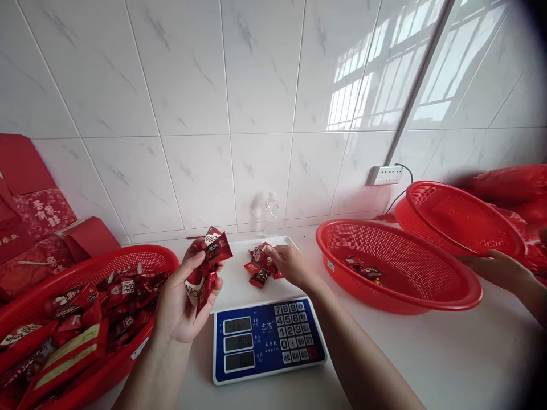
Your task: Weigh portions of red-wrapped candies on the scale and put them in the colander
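In my left hand (182,293) I hold several red wrapped candies (216,250), the fingers curled round them above the left side of the scale. My right hand (290,265) reaches over the white weighing tray (231,285), its fingers closed on a red candy packet at the edge of a small pile of red candy packets (261,263). The blue keypad panel of the scale (269,341) faces me, its display digits too dim to read surely.
At left stands a red basket (166,259) full of candy packets, with red boxes (38,210) behind. A red basket (405,290) with a few packets stands right. Another person's hand (499,270) touches a tilted red basket (453,219). A clear bottle (271,213) stands by the wall.
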Available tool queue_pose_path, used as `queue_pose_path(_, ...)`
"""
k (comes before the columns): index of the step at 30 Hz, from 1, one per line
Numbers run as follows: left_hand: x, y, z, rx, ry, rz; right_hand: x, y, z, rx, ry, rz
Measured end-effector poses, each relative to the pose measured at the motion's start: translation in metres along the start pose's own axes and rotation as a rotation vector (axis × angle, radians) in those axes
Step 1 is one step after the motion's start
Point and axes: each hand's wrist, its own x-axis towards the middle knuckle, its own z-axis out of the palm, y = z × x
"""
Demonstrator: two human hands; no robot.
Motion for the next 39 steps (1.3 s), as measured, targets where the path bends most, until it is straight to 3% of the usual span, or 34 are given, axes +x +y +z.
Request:
queue_pose_path(3, 0.000, 0.000, 0.000, 0.002, 0.000, 0.005, -0.001, 0.001, 0.001, 0.089, -0.021, 0.051)
queue_pose_path(7, 0.001, 0.000, -0.001, 0.007, -0.001, 0.013, -0.005, -0.006, 0.002, 0.154, -0.093, 0.009)
queue_pose_path(17, 0.000, -0.002, 0.000, 0.015, -0.006, 0.020, -0.003, -0.011, 0.003, -0.162, -0.055, -0.138)
queue_pose_path(29, 0.001, -0.002, 0.000, 0.021, 0.011, 0.003, 0.005, 0.023, 0.000, -0.157, 0.037, -0.007)
queue_pose_path(39, 0.001, -0.003, 0.000, 0.024, 0.007, 0.019, -0.001, 0.022, -0.022, -0.184, 0.124, 0.057)
